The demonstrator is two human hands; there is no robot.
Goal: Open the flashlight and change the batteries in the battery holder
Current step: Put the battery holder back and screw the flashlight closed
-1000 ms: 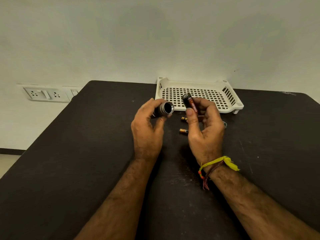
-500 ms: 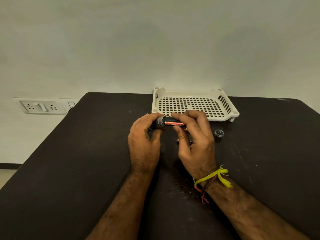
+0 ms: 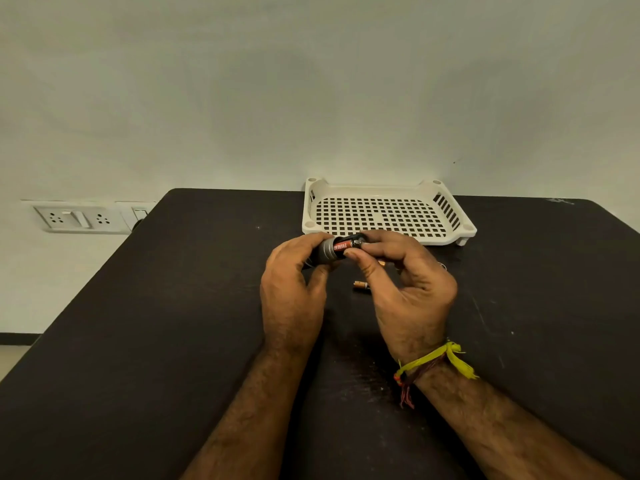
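Observation:
My left hand (image 3: 294, 292) grips the flashlight body (image 3: 325, 255), a dark tube with a silver threaded end that points right. The battery holder (image 3: 347, 248), black with red-labelled batteries, sits partly inside that open end. My right hand (image 3: 405, 289) pinches the holder's outer end between thumb and fingers. A loose small battery (image 3: 361, 285) lies on the black table (image 3: 173, 323) just below the hands. Another one (image 3: 381, 262) peeks out behind my right thumb. A sliver of the flashlight cap (image 3: 442, 266) shows past my right hand.
A white perforated plastic tray (image 3: 381, 211) stands at the table's far edge against the wall, just behind my hands. A switch and socket plate (image 3: 79, 218) is on the wall at the left. The table's left edge runs diagonally toward me.
One second ago the holder was held apart from the flashlight. My right hand has since brought it to the open end and slid it further in. The camera has tilted down a little.

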